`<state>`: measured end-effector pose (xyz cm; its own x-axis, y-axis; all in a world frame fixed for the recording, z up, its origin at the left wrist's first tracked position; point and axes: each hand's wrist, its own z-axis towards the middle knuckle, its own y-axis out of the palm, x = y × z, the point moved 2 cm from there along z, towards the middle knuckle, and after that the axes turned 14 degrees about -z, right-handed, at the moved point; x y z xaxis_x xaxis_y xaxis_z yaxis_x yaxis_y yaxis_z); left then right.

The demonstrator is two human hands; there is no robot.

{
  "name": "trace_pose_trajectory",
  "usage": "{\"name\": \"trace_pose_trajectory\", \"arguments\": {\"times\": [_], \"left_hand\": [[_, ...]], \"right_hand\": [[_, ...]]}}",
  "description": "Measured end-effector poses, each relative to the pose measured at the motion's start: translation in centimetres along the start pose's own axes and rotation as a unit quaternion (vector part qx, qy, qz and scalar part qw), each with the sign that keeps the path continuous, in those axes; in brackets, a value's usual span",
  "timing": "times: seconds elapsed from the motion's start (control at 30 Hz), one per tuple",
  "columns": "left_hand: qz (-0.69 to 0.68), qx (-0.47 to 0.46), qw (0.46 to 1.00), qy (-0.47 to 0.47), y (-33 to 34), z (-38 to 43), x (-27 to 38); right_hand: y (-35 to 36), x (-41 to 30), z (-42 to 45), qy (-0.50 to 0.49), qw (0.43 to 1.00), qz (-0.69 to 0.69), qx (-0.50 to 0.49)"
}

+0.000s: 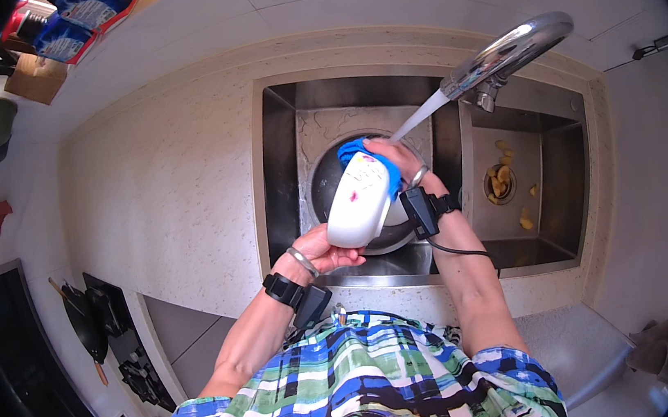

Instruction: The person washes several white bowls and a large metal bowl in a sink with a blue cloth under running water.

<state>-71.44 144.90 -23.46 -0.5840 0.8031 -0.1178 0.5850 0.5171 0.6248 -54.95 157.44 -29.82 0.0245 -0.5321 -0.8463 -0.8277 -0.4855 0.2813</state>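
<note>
A white bowl (356,209) with a floral pattern is tilted on its side over the left basin of the stainless steel sink (351,92). My left hand (319,250) supports its lower edge, with the fingers under it. My right hand (401,159) presses a blue cloth (393,178) against the bowl's upper right side. Water (422,115) runs from the chrome faucet (508,56) and falls by my right hand. Below the bowl lies a round metal pan (325,175), partly hidden. Another white piece of dishware (396,214) shows behind the bowl, mostly covered.
The smaller right basin (529,155) has yellowish food scraps (501,180) around its drain. A speckled countertop (164,184) extends to the left. Beyond it, a wok (86,323) stands near a black stove (119,332). Blue packages (64,38) sit at the upper left.
</note>
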Motion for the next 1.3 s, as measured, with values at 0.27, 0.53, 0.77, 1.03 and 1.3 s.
{"name": "trace_pose_trajectory", "arguments": {"times": [0.27,0.53,0.77,1.03,1.3], "left_hand": [[0.242,0.129,0.917,0.291,1.5,3.0,0.5],[0.5,0.309,0.589,0.555,0.1,1.1,3.3],[0.34,0.246,0.825,0.377,0.0,0.5,0.7],[0.158,0.209,0.907,0.33,0.0,1.6,3.1],[0.139,0.245,0.886,0.367,-2.0,0.6,4.0]], "right_hand": [[8.8,6.8,-3.6,0.036,0.806,0.581,0.111],[9.3,8.1,-6.5,0.066,0.818,0.527,0.219],[4.1,6.0,-5.4,0.024,0.923,0.322,0.209],[4.9,7.4,-4.4,0.028,0.944,-0.164,0.285],[5.8,9.5,-1.1,0.032,0.804,-0.527,0.272]]}}
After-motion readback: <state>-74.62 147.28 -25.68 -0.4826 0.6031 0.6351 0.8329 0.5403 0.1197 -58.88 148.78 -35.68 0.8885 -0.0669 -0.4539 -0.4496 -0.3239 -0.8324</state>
